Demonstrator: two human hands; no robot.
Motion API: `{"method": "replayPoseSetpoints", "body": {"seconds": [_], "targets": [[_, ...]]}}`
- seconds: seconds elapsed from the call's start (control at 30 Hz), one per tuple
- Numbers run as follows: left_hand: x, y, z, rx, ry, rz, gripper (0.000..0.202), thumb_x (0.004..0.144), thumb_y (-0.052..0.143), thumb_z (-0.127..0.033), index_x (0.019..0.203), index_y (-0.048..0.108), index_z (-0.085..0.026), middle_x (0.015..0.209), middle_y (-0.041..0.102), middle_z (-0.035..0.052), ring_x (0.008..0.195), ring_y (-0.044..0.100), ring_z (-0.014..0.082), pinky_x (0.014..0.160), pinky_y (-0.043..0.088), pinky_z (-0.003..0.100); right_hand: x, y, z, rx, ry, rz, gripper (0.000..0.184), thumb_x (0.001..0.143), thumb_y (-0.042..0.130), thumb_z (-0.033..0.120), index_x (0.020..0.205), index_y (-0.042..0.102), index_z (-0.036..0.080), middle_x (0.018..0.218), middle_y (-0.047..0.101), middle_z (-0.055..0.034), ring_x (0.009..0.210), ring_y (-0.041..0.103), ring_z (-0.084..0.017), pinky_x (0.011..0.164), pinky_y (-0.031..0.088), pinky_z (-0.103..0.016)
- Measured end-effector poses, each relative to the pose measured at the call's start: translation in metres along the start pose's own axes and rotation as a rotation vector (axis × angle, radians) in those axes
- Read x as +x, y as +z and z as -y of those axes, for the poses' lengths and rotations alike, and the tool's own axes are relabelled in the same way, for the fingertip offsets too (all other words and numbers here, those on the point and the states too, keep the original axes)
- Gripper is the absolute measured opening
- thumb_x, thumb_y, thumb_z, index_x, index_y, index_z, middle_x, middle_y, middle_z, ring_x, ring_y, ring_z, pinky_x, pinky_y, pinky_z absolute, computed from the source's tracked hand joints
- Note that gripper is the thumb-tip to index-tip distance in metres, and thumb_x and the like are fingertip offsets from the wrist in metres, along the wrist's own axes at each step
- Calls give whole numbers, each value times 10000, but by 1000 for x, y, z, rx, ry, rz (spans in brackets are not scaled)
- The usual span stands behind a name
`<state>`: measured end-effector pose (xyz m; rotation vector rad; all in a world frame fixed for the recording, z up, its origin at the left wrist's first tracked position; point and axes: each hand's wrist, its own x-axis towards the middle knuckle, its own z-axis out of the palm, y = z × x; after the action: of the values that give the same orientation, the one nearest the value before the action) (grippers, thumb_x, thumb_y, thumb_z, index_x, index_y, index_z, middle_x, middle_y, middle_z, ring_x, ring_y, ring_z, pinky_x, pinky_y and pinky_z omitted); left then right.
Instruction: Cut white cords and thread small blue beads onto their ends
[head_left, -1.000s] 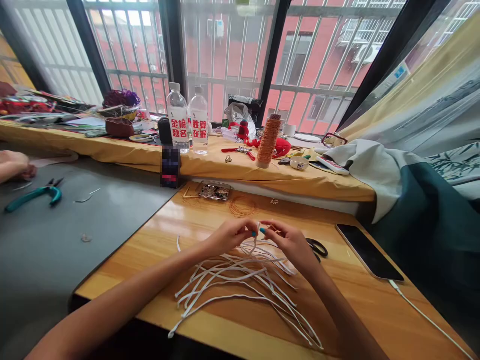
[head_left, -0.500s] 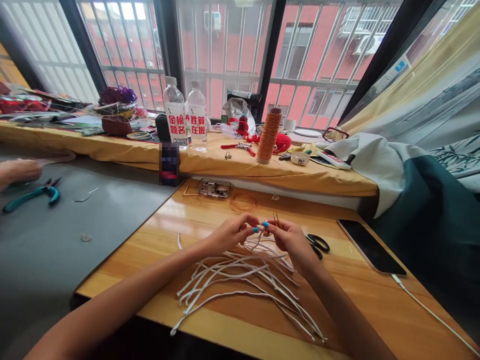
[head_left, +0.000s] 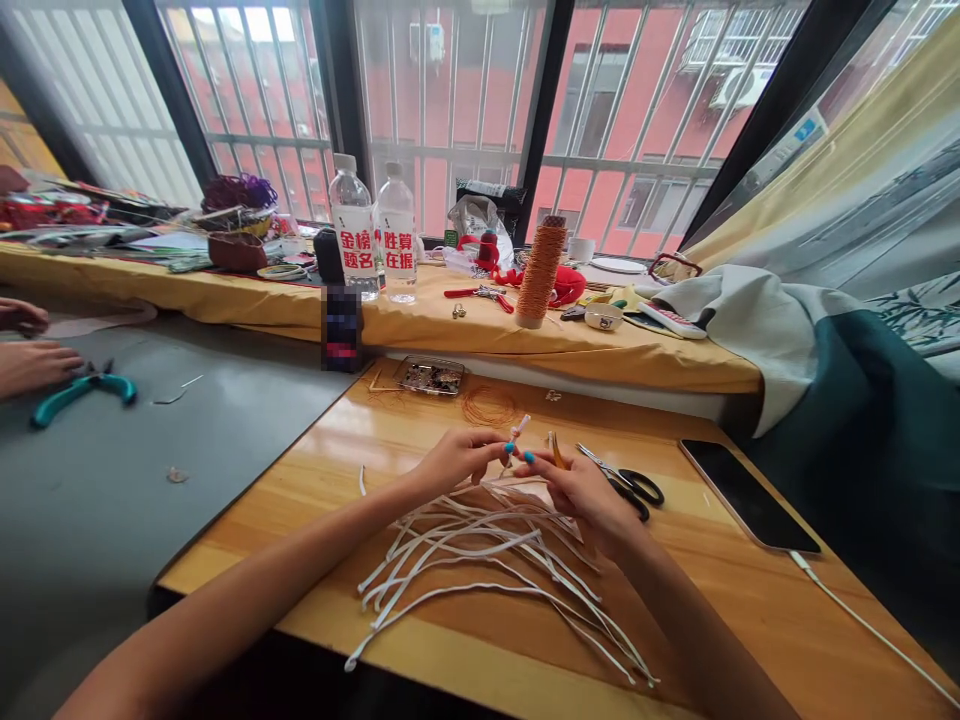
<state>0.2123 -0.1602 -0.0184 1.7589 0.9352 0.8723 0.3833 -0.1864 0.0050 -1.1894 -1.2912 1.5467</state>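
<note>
My left hand [head_left: 459,462] is closed, pinching a white cord [head_left: 523,424] between thumb and finger. Its short end sticks up above the fingertips, and a bit of orange thread seems to be wound round it. Close by on the right is my right hand [head_left: 583,492], its fingers curled around tweezers [head_left: 556,450] whose tips point up and away. The thumb and forefinger of that hand are near the cord; whether they touch it I cannot tell. Below both hands, several white cords [head_left: 465,547] lie spread across the wooden table [head_left: 720,610]. Black-handled scissors [head_left: 641,486] lie partly behind my right hand.
A phone [head_left: 748,495] with a cable lies at the right. Behind are a coil of orange wire [head_left: 489,406] and a small clear box [head_left: 432,376]. On the sill stand two bottles [head_left: 397,235] and a thread spool [head_left: 541,272]. A co-worker's hand [head_left: 36,366] is beside teal pliers [head_left: 84,392].
The cord's end now stands up above my left fingers. My right fingertips have drawn slightly away from the left ones, and the tweezers have turned. At far left, the co-worker's hands and pliers have shifted.
</note>
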Motion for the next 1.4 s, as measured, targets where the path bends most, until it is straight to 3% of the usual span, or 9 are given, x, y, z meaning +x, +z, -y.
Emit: {"method": "replayPoseSetpoints", "body": {"seconds": [0.13,0.23,0.5,0.7,0.8,0.93,1.03,1.2,1.4], "targets": [[3,1,2,-155,-18,-42,316,734,486,-409,797,590,-117,644,546,-12,376,372,19,365,275,154,0,4,0,-106,80,123,344,603,648,405,798,619,123,633,600,-4,312,183,14,338,56,-213],[3,3,1,-156,-10,-83,305,729,493,-403,794,578,-118,654,543,-14,369,362,13,352,265,149,1,7,-2,-94,100,195,336,610,647,394,824,610,137,769,629,-29,317,218,23,330,76,-201],[1,1,3,31,120,-188,273,788,433,-355,759,566,-118,572,508,-21,388,368,29,383,289,152,-2,3,-1,74,164,245,228,649,620,347,676,574,126,447,422,81,308,145,20,336,51,-179],[-3,-15,10,631,441,-148,287,850,354,-300,941,591,-167,866,610,69,755,542,112,650,387,200,-6,-5,7,150,187,316,189,654,609,295,623,562,115,497,471,61,295,141,34,330,45,-180],[-5,-21,9,892,476,-94,316,872,292,-279,968,577,-184,855,604,62,735,542,106,621,364,192,-4,-5,6,121,200,300,206,635,633,303,660,580,104,500,477,54,302,169,34,336,34,-180],[-1,-29,6,1048,426,-85,369,869,276,-317,804,598,-150,777,586,58,656,527,101,561,332,187,-3,0,4,44,155,195,309,579,668,378,692,583,102,486,456,59,313,192,22,348,31,-190],[3,-31,2,901,347,-35,395,854,305,-357,715,602,-137,729,588,50,636,518,98,567,330,185,-4,4,5,-22,92,109,384,540,671,448,698,578,110,461,429,69,319,189,8,358,38,-201],[-2,-16,-13,285,141,228,451,843,291,-412,711,613,-126,599,560,-2,507,447,59,533,332,168,-2,6,0,-157,0,105,436,526,626,562,595,531,142,421,375,73,342,214,-20,368,82,-207],[-3,3,-12,-130,-133,188,340,754,437,-423,759,582,-115,429,393,-62,410,347,52,429,269,171,-1,7,-4,-347,-108,30,368,608,586,513,542,476,169,452,385,57,412,295,-58,392,198,-201]]}}
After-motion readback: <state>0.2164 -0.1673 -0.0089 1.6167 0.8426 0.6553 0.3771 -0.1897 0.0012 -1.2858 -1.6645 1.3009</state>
